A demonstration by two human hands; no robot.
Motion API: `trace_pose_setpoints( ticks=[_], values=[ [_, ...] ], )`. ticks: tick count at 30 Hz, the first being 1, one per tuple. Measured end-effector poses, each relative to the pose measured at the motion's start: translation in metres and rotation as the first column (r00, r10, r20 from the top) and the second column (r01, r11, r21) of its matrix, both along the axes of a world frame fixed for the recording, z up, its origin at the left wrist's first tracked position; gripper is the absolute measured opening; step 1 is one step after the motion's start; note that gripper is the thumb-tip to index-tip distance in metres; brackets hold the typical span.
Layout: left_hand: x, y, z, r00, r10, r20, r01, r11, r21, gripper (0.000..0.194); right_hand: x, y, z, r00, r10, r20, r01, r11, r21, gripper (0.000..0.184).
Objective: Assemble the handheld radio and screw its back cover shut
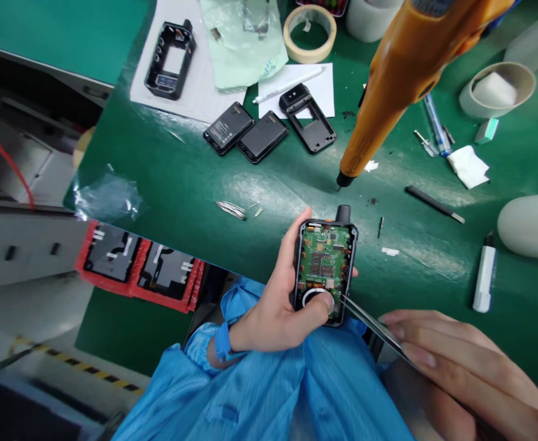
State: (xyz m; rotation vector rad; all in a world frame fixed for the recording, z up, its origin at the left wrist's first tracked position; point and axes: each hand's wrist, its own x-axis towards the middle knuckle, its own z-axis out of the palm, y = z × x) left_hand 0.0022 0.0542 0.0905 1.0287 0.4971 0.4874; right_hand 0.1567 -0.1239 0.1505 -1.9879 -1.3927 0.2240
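I see the left hand at the lower centre of the frame, wrapped around an opened black handset, its green circuit board facing up and its stubby antenna pointing to the top. The left thumb rests on a round part with a white ring. At the lower right of the frame, the right hand pinches metal tweezers, their tips by the handset's lower right edge; whether they grip anything, I can't tell. Above, an orange driver points down over the green desk. Two dark battery packs lie together at upper centre, just left of a black casing, and another black housing lies on white paper, upper left
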Motion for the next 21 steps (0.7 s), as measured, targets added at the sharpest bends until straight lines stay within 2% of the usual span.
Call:
trace_pose_setpoints(
  ticks=[3,7,9,15,17,21],
  values=[
    [-0.001,-0.001,0.0,1.0,-0.002,-0.005,0.002,1.0,0.019,0.103,-0.012,0.013,-0.014,0.995,-0.085,-0.056,0.091,0.987,0.134,0.045],
    [-0.001,-0.002,-0.001,1.0,0.0,-0.021,0.0,1.0,0.031,0.103,-0.018,0.021,-0.02,0.987,-0.158,-0.029,0.161,0.974,0.158,0.032],
    [-0.001,-0.003,-0.001,1.0,0.007,-0.025,-0.007,1.0,0.026,0.103,-0.017,0.019,-0.017,0.987,-0.151,-0.05,0.156,0.98,0.126,0.033],
    [-0.002,-0.004,-0.001,1.0,0.031,-0.005,-0.031,0.999,0.032,0.102,-0.015,0.014,-0.007,0.945,-0.173,-0.277,0.165,0.985,-0.05,0.031],
    [-0.002,-0.004,-0.001,0.999,0.03,-0.013,-0.029,0.999,0.031,0.102,-0.012,0.016,-0.008,0.954,-0.153,-0.259,0.143,0.988,-0.056,0.028],
    [-0.003,-0.003,0.0,0.999,0.031,-0.02,-0.031,0.999,0.039,0.104,-0.006,0.016,-0.012,0.991,-0.05,-0.128,0.056,0.998,0.042,0.031]
  ],
)
